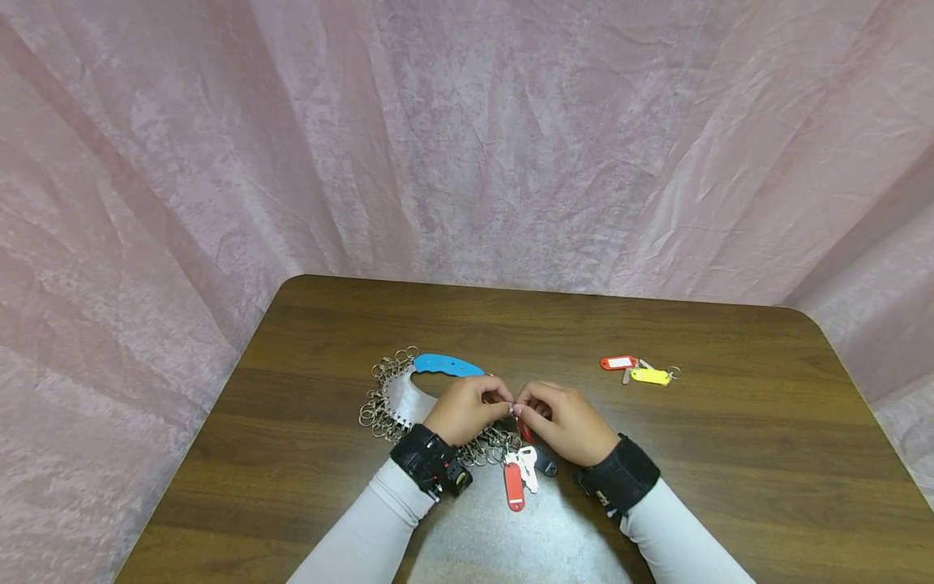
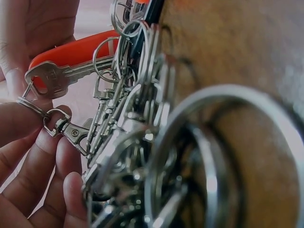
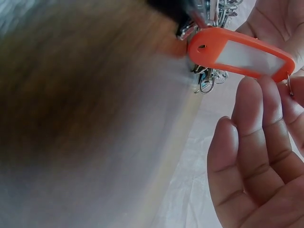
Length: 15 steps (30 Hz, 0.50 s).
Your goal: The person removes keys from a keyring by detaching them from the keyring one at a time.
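In the head view a curved metal plate (image 1: 407,399) with a blue handle (image 1: 447,365) lies on the table, its edge lined with several small rings and swivel clasps. My left hand (image 1: 467,408) reaches over it and pinches a swivel clasp (image 2: 72,132) at its loop end. Opposite, fingertips almost meeting the left ones, my right hand (image 1: 567,423) pinches a key ring (image 2: 32,108) linked through that loop. From this ring hang a silver key (image 2: 52,78) and a red key tag (image 3: 209,50) with a white label. The right hand's lower fingers are loosely bent below the tag.
Near me on the table lie another red tag (image 1: 514,488), a silver key (image 1: 529,469) and a black fob-like piece (image 1: 545,463). Farther right are a red tag (image 1: 618,362) and a yellow tag (image 1: 650,376) with keys. Pink curtain (image 1: 511,146) hangs behind the table.
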{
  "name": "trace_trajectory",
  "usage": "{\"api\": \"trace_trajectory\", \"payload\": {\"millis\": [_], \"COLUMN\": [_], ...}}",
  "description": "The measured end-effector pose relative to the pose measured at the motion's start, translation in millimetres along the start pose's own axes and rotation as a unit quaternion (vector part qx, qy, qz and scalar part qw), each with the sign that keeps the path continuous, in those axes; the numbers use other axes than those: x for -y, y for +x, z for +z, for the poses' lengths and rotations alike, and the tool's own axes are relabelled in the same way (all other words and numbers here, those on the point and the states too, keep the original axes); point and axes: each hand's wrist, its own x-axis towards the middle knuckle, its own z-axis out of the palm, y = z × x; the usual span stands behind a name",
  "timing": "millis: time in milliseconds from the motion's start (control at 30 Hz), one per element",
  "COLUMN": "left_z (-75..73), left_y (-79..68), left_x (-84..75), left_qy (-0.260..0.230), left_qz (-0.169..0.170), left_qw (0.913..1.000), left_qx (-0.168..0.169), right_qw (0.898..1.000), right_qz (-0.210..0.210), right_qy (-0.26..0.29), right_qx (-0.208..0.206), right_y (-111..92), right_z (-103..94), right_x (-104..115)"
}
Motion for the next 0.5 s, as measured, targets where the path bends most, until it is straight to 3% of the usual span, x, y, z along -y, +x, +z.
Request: {"api": "trace_trajectory", "payload": {"millis": [500], "left_z": [0.1], "left_y": [0.6], "left_x": [-0.7], "left_qy": [-0.017], "left_qz": [-0.001], "left_qw": [0.9998], "left_qx": [0.010], "right_qw": [1.000], "right_qz": [0.029], "right_qy": [-0.004], "right_qx": [-0.006], "right_y": [-0.1], "right_z": [-1.3], "right_x": [0.4]}}
